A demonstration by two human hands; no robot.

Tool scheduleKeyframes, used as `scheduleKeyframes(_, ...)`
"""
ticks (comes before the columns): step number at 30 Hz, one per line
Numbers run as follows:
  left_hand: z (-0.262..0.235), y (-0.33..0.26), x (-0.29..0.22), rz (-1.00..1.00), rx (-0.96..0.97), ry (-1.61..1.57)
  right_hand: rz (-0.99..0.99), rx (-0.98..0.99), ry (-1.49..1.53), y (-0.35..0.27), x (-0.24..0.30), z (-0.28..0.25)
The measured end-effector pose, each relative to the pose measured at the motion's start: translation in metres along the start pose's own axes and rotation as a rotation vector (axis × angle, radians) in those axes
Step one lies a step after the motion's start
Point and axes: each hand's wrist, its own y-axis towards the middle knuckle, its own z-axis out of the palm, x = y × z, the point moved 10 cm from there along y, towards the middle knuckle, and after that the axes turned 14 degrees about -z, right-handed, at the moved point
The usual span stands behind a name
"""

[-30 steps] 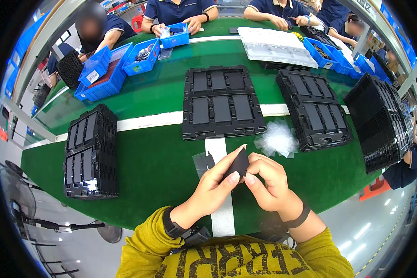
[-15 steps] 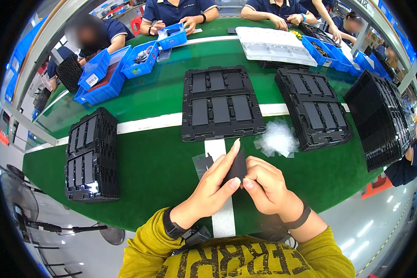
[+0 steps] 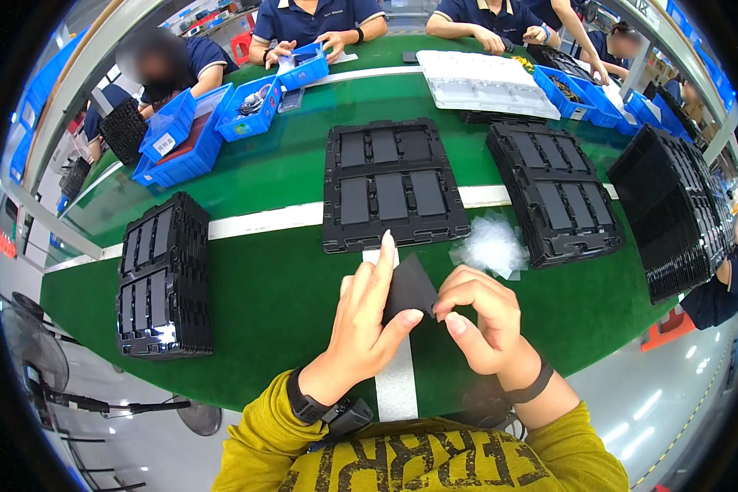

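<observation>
Where hands [image 3: 357, 316] [image 3: 485, 318] face inward, black panel [image 3: 411, 287] lies between.

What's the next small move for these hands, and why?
Perhaps have the right hand lift gently at the flat black piece, since that hand's fingertips are at its right corner while the left hand supports the other side.

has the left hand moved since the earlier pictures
Yes, leftward: the left hand's index fingertip was right of the white stripe running toward the person; now it is over that stripe.
</observation>
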Motion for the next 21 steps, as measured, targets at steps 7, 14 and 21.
scheduleKeyframes(7,-0.001,0.001,-0.002,-0.031,-0.047,0.313,-0.015,-0.031,-0.166,-0.002,0.0,-0.004)
scheduleKeyframes(14,-0.001,0.004,0.004,-0.065,-0.029,0.178,-0.039,-0.004,-0.206,0.003,0.004,-0.001)
scheduleKeyframes(21,0.008,0.003,0.01,-0.122,0.056,0.057,-0.037,0.039,-0.225,0.003,0.003,0.001)
